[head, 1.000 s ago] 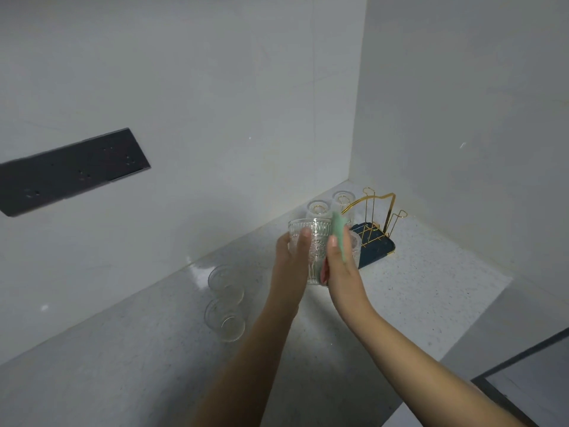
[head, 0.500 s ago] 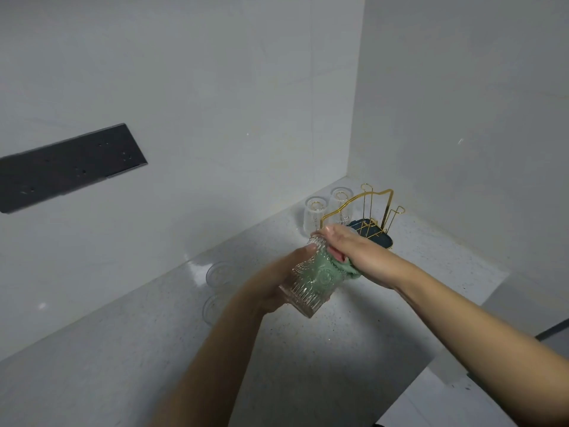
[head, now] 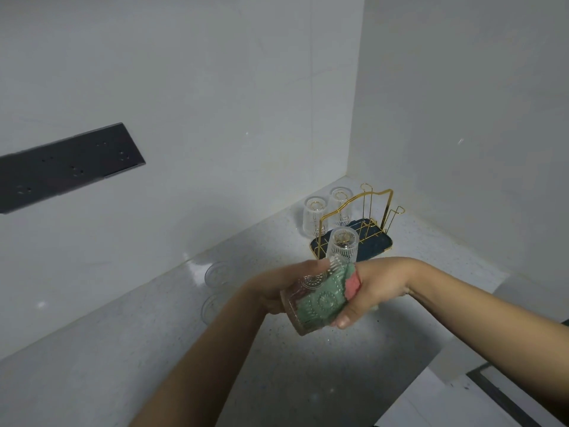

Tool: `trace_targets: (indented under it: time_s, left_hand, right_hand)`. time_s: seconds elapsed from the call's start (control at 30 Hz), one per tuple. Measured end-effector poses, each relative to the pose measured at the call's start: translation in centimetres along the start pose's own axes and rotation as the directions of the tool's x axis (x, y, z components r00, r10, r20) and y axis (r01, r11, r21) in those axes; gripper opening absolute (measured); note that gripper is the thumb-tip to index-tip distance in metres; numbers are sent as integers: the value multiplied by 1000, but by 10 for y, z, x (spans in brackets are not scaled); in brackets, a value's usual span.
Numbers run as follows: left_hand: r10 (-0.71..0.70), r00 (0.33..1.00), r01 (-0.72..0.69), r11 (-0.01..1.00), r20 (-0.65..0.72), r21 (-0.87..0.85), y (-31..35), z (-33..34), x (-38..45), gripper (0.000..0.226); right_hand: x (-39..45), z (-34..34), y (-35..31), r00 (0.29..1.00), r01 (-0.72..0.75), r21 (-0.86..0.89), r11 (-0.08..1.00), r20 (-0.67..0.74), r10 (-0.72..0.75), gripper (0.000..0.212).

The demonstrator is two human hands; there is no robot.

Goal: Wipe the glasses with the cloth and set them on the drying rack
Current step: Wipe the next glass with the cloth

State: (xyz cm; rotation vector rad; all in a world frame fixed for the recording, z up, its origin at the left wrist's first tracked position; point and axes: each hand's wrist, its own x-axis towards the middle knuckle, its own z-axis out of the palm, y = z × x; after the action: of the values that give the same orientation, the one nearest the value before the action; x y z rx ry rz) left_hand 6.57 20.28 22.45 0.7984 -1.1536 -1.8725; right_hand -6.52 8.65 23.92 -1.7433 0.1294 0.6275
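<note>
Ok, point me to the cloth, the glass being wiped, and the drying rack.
cloth (head: 323, 300): head view, green part seen through the glass wall.
glass being wiped (head: 303, 317): head view, patterned side near its base.
drying rack (head: 383, 243): head view, bare dark blue tray edge.

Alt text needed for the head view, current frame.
Left hand holds a patterned glass tilted while the right hand pushes a green cloth inside it. Behind, three glasses sit upturned on a gold drying rack.
</note>
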Motion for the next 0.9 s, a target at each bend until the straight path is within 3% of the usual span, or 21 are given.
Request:
trace_targets:
  time_s: [0.1, 0.13, 0.2, 0.23, 0.3, 0.37, 0.4, 0.43, 0.5, 0.57, 0.6, 0.67, 0.7, 0.73, 0.8, 0.83, 0.9]
  left_hand:
    - [-1, 997, 7, 997, 73, -74, -7, -10, 0, 50]
    - [21, 999, -16, 993, 41, -115, -10, -18, -3, 57]
    - [24, 986, -67, 963, -166, -259, -20, -26, -13, 62]
    - [46, 945, -134, 957, -325, -256, -27, -27, -15, 63]
    - [190, 749, -244, 970, -635, 3, -46, -24, -14, 76]
    - [332, 581, -272, 940, -743, 207, -55, -16, -5, 71]
    - [350, 543, -278, 933, -763, 230, -58, -14, -1, 70]
    - [332, 512, -272, 937, -792, 218, -59, -12, 2, 76]
    - [225, 534, -264, 960, -815, 92, -53, -12, 2, 88]
    - [77, 657, -219, 971, -750, -92, -43, -12, -5, 71]
    - [-20, 728, -178, 960, -685, -217, -38, -12, -9, 61]
    - [-143, 792, -63, 948, -594, -313, -32, -12, -14, 58]
    - [-167, 790, 1, 963, -590, -271, -29, -11, -14, 59]
    - [-129, 776, 20, 983, -617, -181, -30, -11, -14, 58]
    - [71, 722, -72, 997, -688, 28, -38, -11, -8, 34]
    - [200, 653, -130, 980, -731, 151, -44, -10, -5, 25]
    - [373, 532, -215, 928, -760, 305, -55, -10, 2, 39]
  right_hand:
    - [3, 2, 4, 997, 71, 48, 996, -8, -70, 49]
    - [6, 2, 5, 993, 113, 129, 985, -38, -109, 44]
    - [7, 2, 6, 977, 198, 326, 924, -138, -161, 34]
    - [8, -1, 7, 966, 232, 433, 871, -207, -155, 37]
    - [11, -5, 9, 946, 279, 641, 715, -311, -91, 48]
    - [14, -6, 7, 939, 304, 761, 573, -341, -44, 49]
    - [17, -4, 5, 933, 317, 778, 542, -358, -32, 44]
    - [19, -1, 1, 928, 329, 763, 556, -370, -41, 41]
    - [23, 6, 4, 898, 352, 640, 683, -436, -55, 46]
    - [25, 16, 8, 866, 270, 271, 924, -488, -110, 49]
    - [24, 20, 8, 867, 186, 29, 982, -475, -150, 53]
    - [23, 21, 11, 890, 79, -285, 955, -412, -196, 76]
    - [21, 17, 13, 900, 59, -301, 952, -397, -181, 86]
    - [17, 13, 11, 896, 56, -241, 969, -417, -155, 90]
    - [13, 3, 9, 870, 121, 21, 992, -483, -96, 80]
    - [13, -3, 10, 870, 196, 200, 960, -488, -76, 72]
    - [13, -4, 9, 899, 337, 534, 775, -427, -96, 51]
